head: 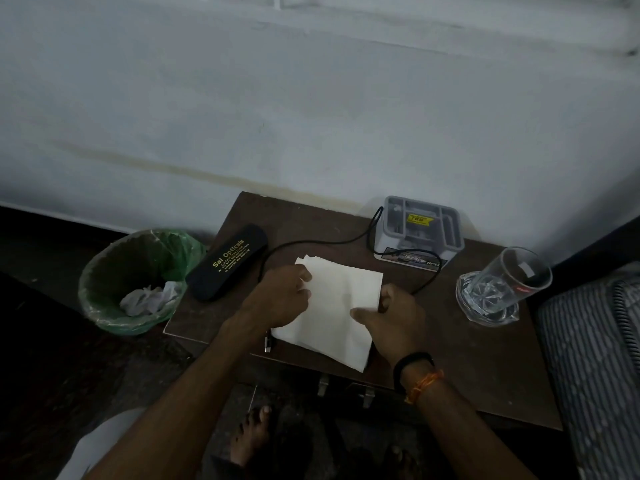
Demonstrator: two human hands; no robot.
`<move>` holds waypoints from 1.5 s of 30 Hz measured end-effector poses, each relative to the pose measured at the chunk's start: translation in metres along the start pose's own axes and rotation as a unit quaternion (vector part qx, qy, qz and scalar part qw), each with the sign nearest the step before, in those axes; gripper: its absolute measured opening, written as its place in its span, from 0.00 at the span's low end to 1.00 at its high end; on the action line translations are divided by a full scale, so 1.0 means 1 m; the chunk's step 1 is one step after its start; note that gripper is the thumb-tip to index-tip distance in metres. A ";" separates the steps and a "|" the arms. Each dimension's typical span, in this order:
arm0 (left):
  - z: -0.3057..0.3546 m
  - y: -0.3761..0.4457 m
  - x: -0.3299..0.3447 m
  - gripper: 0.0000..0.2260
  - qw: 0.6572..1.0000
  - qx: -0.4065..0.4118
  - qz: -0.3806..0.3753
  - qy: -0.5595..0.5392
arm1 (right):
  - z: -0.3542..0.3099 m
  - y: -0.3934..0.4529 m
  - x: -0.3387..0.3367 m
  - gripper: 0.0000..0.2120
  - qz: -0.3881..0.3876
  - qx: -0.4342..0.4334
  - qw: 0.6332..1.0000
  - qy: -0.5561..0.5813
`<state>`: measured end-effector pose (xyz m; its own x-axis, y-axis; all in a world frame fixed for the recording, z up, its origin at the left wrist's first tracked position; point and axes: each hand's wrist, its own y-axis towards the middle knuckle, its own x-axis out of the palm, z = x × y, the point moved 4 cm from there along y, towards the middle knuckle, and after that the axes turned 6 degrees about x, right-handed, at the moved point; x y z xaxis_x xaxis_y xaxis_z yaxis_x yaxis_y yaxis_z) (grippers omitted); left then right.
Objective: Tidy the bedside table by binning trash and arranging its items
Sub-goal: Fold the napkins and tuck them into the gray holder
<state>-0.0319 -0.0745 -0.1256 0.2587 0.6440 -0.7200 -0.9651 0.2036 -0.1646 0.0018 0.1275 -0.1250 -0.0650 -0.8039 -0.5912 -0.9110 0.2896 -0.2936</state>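
Two bare forearms reach in from the lower edge, the right one wearing a black band and an orange thread at the wrist, with bare feet on the dark floor below. Both hands work a stack of white paper napkins (337,306) lying near the front middle of the dark brown wooden bench (467,368). The left hand (280,296) has its grip curled onto the stack's left edge, fingertips pinching the sheets near the far corner; the right hand (394,320) holds the right side, thumb on top of the paper and fingers tucked at its edge. A thin black cable (311,242) has its plug end just beside the napkins' near-left corner, runs under the left hand, and loops back across the bench. Left of the napkins lies a long black spectacle case with gold lettering (227,263), set at a slant near the bench's left edge. On the floor just beside that edge stands a round bin lined with a green plastic bag (138,282), crumpled white paper in its bottom. At the bench's right side a clear drinking glass (509,282) stands on a clear glass coaster. Farthest back, against the pale wall, sits a grey plastic compartment organiser (420,226) with a yellow sticker; the cable rises to its left side.
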 end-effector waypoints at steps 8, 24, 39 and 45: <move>-0.018 0.003 -0.024 0.09 0.991 -0.092 0.057 -0.077 | 0.015 0.022 -0.014 0.08 -0.027 0.074 0.988 0.137; -0.011 0.004 -0.009 0.12 0.980 -0.120 -0.022 -0.158 | 0.021 0.023 -0.011 0.18 -0.101 0.151 0.942 0.281; 0.028 -0.003 -0.011 0.26 0.903 -0.106 -0.019 -0.415 | 0.001 0.026 -0.035 0.25 -0.238 0.109 0.890 0.374; 0.047 -0.007 -0.001 0.16 0.862 -0.073 -0.029 -0.500 | -0.009 0.014 -0.021 0.18 -0.220 0.081 0.895 0.378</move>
<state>-0.0238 -0.0415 -0.0920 0.1424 0.9646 0.2221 -0.9254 0.2094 -0.3159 -0.0130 0.1441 -0.1098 -0.0272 -0.9627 0.2691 -0.8487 -0.1200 -0.5152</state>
